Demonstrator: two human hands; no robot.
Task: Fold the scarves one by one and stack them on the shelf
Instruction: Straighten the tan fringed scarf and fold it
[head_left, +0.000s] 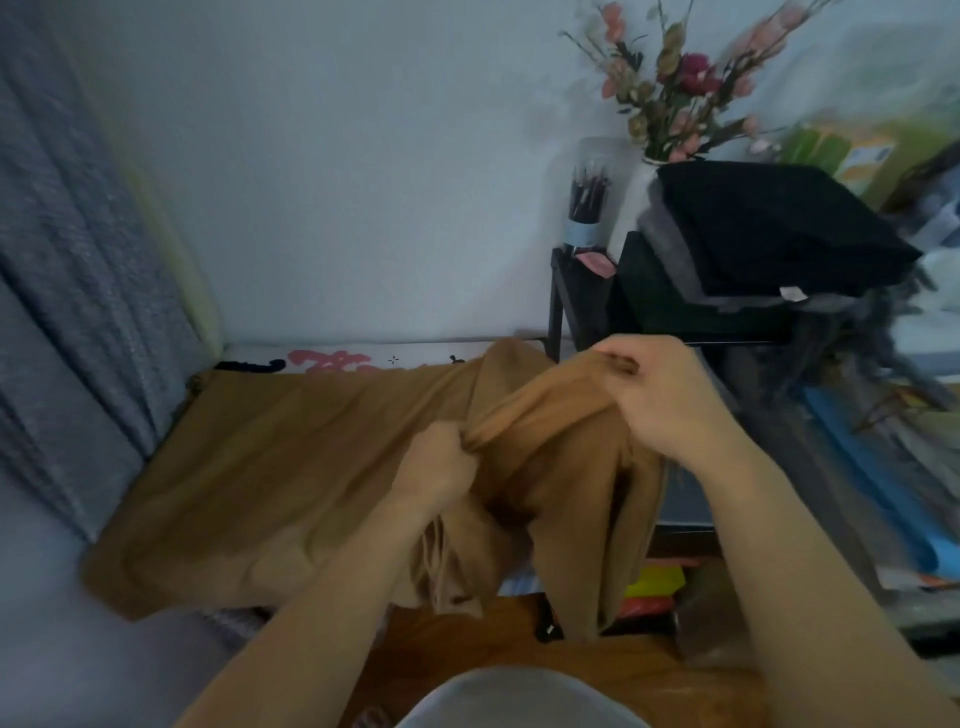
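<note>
A large tan, soft woven scarf (270, 467) sprawled across the centre and lower left of the frame, one end spread flat over the bed surface, the other end bunched and lifted toward the middle right. Up the left edge hung a blue-grey textured curtain (78, 312). At the upper right, a black metal shelf (558, 306) carried a stack of folded cloths, a black folded scarf (769, 228) on top, a grey one (670, 244) just beneath it. Behind that stack stood a white vase of pink and dark red flowers (675, 98), with a clear holder of dark pencils (587, 202) just beside it to the left. Then the hands: the right hand (670, 400), right of centre, pinched the raised fold of the tan scarf, fingers curled tight over the cloth. The left hand (436, 467), lower and left of it, gripped a gathered bunch of the same scarf in a closed fist. The cloth ran taut between the two hands.
</note>
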